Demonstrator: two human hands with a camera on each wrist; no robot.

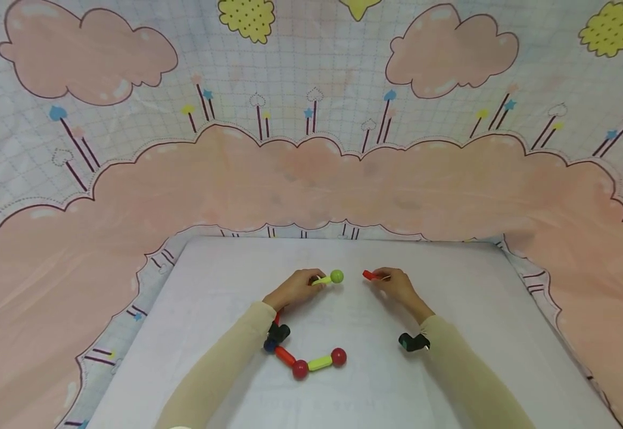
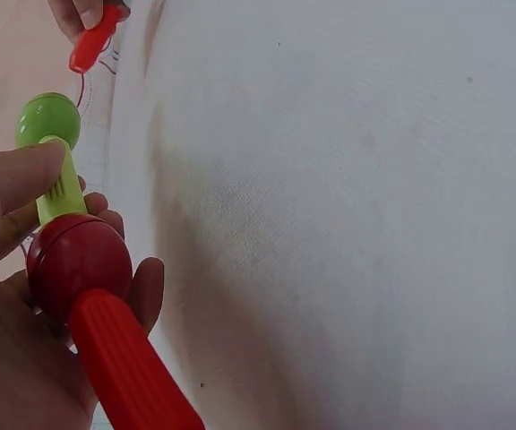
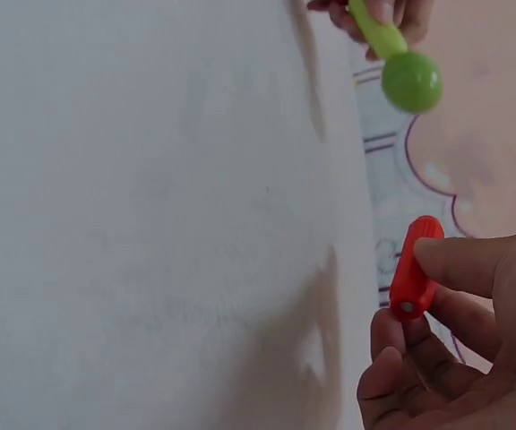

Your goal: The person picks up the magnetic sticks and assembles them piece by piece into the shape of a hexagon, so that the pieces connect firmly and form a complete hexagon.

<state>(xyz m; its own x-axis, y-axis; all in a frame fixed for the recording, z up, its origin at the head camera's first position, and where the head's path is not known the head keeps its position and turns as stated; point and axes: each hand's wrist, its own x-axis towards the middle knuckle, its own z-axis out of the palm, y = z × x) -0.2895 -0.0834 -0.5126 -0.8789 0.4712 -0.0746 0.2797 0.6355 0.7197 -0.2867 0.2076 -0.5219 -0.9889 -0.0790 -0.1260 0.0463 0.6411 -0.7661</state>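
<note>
My left hand [image 1: 296, 287] grips a chain of toy rods and balls near its far end: thumb and fingers pinch a lime-green rod [image 2: 54, 193] tipped with a green ball [image 1: 336, 276] [image 2: 47, 119] [image 3: 411, 81]. Behind it sit a dark red ball [image 2: 79, 262] and a red ribbed rod [image 2: 128, 363]. The chain trails back across the white sheet to a red rod [image 1: 284, 356], a red ball [image 1: 299, 369], a green rod [image 1: 319, 362] and another red ball [image 1: 338, 356]. My right hand [image 1: 394, 284] pinches a short red rod [image 1: 368, 274] [image 3: 415, 267] [image 2: 92, 45], a small gap from the green ball.
A white sheet [image 1: 451, 286] covers the work area, lying on a pink and white cloud-print cloth [image 1: 311, 179] that rises behind and at both sides. Black wrist-camera mounts [image 1: 413, 341] sit on both sleeves.
</note>
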